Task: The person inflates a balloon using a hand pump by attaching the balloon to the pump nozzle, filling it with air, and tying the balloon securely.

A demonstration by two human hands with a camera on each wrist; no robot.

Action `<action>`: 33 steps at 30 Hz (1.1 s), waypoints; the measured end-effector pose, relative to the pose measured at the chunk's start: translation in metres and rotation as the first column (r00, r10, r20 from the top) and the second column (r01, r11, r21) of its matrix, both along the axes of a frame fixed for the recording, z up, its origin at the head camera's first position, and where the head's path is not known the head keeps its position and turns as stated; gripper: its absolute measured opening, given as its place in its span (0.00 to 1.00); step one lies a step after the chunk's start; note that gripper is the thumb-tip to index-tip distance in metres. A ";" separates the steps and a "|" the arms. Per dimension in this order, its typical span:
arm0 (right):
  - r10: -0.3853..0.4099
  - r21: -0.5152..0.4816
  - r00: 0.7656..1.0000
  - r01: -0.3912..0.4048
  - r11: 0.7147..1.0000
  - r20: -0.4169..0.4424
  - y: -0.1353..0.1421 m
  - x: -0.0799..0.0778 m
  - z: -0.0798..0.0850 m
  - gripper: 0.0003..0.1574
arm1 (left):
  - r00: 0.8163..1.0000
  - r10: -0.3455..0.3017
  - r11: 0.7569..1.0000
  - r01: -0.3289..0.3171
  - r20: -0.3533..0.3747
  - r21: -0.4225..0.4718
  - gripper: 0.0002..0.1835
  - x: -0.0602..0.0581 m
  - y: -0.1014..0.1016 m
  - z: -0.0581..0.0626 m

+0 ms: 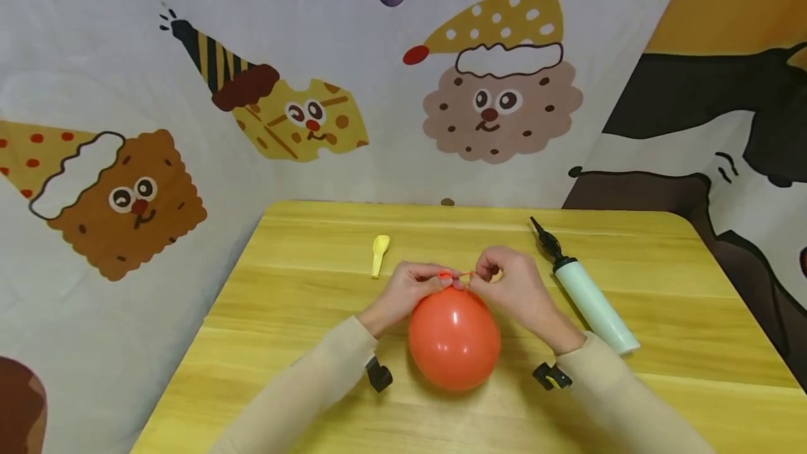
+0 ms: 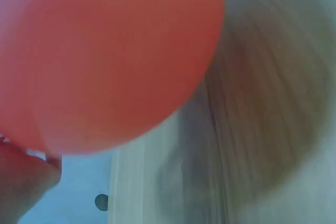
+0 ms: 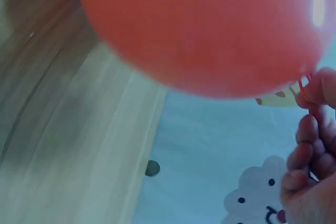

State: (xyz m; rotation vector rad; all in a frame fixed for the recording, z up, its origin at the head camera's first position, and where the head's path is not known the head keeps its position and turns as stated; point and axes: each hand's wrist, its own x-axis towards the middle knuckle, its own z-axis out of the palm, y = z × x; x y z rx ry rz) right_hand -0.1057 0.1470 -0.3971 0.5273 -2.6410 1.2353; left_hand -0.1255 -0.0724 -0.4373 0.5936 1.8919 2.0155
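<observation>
On the left of the fabric backdrop (image 1: 252,181) printed with cartoon faces, a brown square biscuit wears a pointed hat; farther right come a yellow cheese wedge and a pinkish round cookie. On the yellow wood-grain table (image 1: 302,230), a small, flat, pale-yellow uninflated rubber balloon (image 1: 381,256) lies behind the hands, its bulb toward the backdrop and its narrow neck toward the front. Next comes the left hand (image 1: 406,293), in a cream sleeve (image 1: 309,384), thumb and fingers pinching the neck of an inflated orange-red rubber balloon (image 1: 454,342) beside its small curled ring. This balloon is between the forearms, over the front middle of the table; whether it touches the wood I cannot tell. It is plump and slightly egg-shaped, taut, smooth and glossy, with white highlights at its upper middle and lower down, and an even, opaque colour. A thin stretched strand of its neck runs rightward to the right hand (image 1: 520,289), which pinches it between thumb and finger, the other fingers curled. Farthest right, a hand pump with a pale mint-green cylindrical barrel (image 1: 595,305) and a black tapered nozzle lies slantwise, nozzle toward the backdrop.
</observation>
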 end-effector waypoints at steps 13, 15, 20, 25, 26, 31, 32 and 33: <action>0.167 0.195 0.765 -0.055 0.979 -0.622 -0.003 0.007 -0.015 0.09 | 0.932 0.109 0.993 -0.120 0.345 0.011 0.08 0.005 0.011 0.001; 0.186 0.213 0.751 -0.062 0.975 -0.633 -0.004 0.007 -0.015 0.09 | 0.927 0.107 0.993 -0.116 0.359 0.002 0.07 0.006 0.010 0.001; 0.204 0.236 0.732 -0.061 0.970 -0.650 -0.006 0.007 -0.014 0.13 | 0.942 0.124 0.992 -0.119 0.312 -0.035 0.11 0.008 0.007 0.002; 0.203 0.242 0.746 -0.057 0.969 -0.634 -0.010 0.006 -0.016 0.14 | 0.963 0.090 0.995 -0.077 0.253 -0.058 0.15 0.009 0.003 0.002; 0.202 0.244 0.753 -0.056 0.968 -0.626 -0.010 0.006 -0.017 0.14 | 0.964 0.075 0.996 -0.061 0.254 -0.060 0.15 0.009 0.002 0.002; 0.180 0.230 0.807 -0.056 0.972 -0.563 -0.012 0.007 -0.020 0.13 | 0.960 0.023 0.998 -0.005 0.280 -0.064 0.11 0.008 -0.002 0.001; 0.174 0.222 0.820 -0.058 0.973 -0.545 -0.013 0.007 -0.020 0.13 | 0.958 0.018 0.998 0.001 0.285 -0.065 0.11 0.008 -0.003 0.001; 0.167 0.212 0.835 -0.062 0.975 -0.525 -0.013 0.008 -0.019 0.13 | 0.958 0.013 0.997 0.007 0.287 -0.070 0.11 0.008 -0.004 0.001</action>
